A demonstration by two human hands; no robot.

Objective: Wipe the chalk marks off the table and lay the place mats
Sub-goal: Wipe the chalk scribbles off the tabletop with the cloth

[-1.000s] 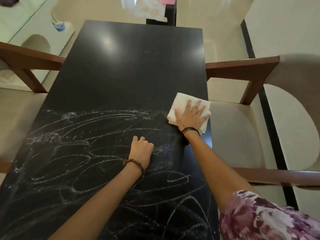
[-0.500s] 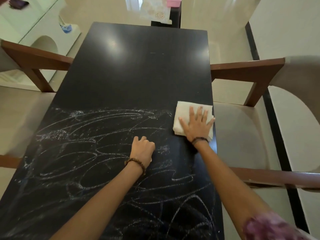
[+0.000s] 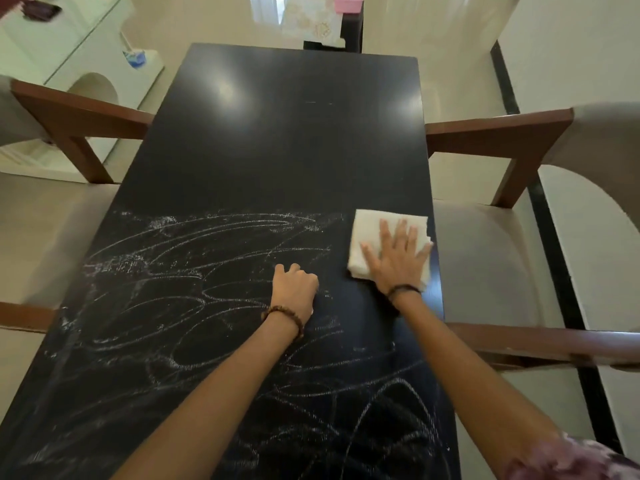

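A long black table (image 3: pixel 287 140) has white chalk scribbles (image 3: pixel 180 292) over its near half; the far half is bare and glossy. My right hand (image 3: pixel 398 261) lies flat, fingers spread, pressing a folded white cloth (image 3: pixel 367 226) onto the table by the right edge, at the far limit of the chalk. My left hand (image 3: pixel 296 289) rests as a closed fist on the chalk marks, left of the cloth and apart from it. A pale floral-patterned sheet (image 3: pixel 311 24) lies on dark furniture beyond the far end.
Wooden-armed chairs with beige seats stand on both sides: one on the right (image 3: pixel 485 271), one on the left (image 3: pixel 69 126). A pink object (image 3: pixel 348 1) sits beside the floral sheet. A white cabinet (image 3: pixel 69 50) stands at the far left.
My right hand has slid the cloth a little toward me along the right edge and squared it to the table. The left fist has stayed in place.
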